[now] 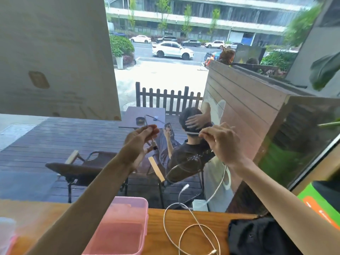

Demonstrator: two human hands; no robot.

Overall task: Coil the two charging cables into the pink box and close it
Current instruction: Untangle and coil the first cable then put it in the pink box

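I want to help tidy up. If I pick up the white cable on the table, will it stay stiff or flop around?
The white cable probably flops: it lies in loose loops on the wooden table. Likely light, being thin, though it may spring uncoiled.

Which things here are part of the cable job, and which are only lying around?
Job: left hand and right hand, both gripping the raised cable; white cable loose on the counter; open pink box.

Lying about: black cloth, green packet, clear tub.
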